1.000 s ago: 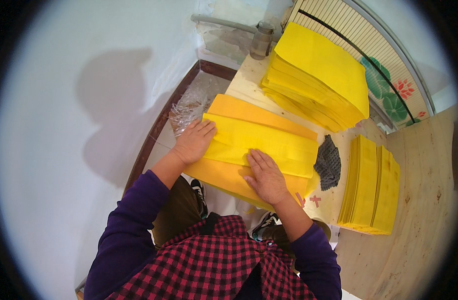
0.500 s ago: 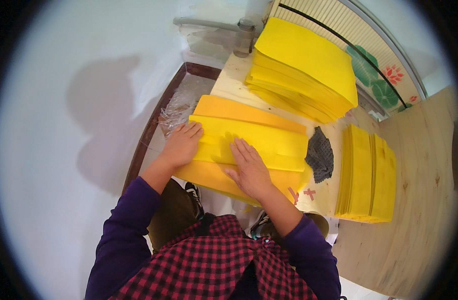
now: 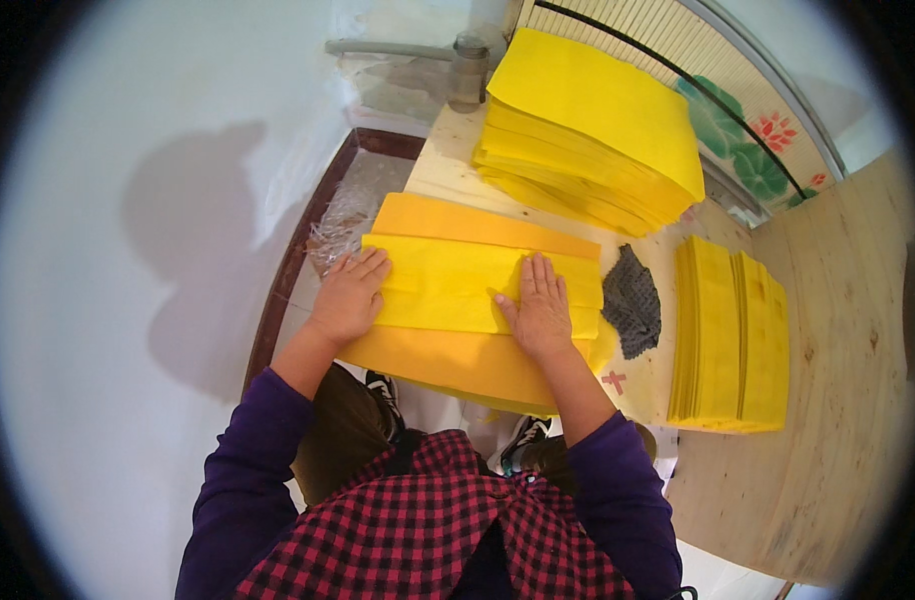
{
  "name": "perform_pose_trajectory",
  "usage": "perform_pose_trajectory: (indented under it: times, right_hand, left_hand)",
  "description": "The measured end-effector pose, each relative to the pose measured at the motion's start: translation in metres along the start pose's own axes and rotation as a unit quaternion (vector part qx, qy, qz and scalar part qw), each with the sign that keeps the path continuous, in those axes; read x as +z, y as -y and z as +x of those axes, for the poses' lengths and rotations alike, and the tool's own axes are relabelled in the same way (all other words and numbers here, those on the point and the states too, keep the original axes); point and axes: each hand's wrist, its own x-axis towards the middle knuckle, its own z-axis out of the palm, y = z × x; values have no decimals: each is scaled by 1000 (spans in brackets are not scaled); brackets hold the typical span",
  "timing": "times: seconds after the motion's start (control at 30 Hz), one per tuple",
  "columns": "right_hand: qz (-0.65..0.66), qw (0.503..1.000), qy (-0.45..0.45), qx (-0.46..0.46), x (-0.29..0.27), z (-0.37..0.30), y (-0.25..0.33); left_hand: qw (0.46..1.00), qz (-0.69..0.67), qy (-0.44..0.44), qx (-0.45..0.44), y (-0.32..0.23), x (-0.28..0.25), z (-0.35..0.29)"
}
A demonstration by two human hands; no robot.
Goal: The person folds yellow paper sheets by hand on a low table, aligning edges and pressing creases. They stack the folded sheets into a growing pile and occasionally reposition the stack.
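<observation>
A folded bright yellow sheet (image 3: 443, 290), felt-like in look, lies across a wider orange-yellow sheet (image 3: 438, 362) at the near edge of the table. My left hand (image 3: 350, 298) rests on the left end of the folded sheet, its fingers stretched out. Toward the right end, my right hand (image 3: 541, 312) lies flat on the same sheet with its thumb spread away. Neither hand grips anything. Orange-yellow material shows beyond the folded sheet as well as on the near side, where it overhangs the table edge.
A tall pile of yellow sheets (image 3: 593, 120) stands at the back. Folded yellow bundles (image 3: 713, 335) stand at the right beside a wooden panel (image 3: 828, 400). Between lies a crumpled dark grey cloth (image 3: 633, 300). A clear jar (image 3: 468, 75) sits at the back left corner.
My right hand has slid rightward along the folded yellow sheet, from its middle toward its right end. My left hand stays on the left end. The view has shifted slightly.
</observation>
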Motion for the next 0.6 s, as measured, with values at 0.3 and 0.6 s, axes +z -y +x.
perform_pose_trajectory:
  times: [0.3, 0.6]
  right_hand:
    - [-7, 1000, -22, -15, 5, -1, 0]
    - [18, 999, -28, -27, 4, -1, -2]
  left_hand:
    - [996, -91, -15, 15, -102, 20, 36]
    - [996, -34, 9, -84, -107, 50, 64]
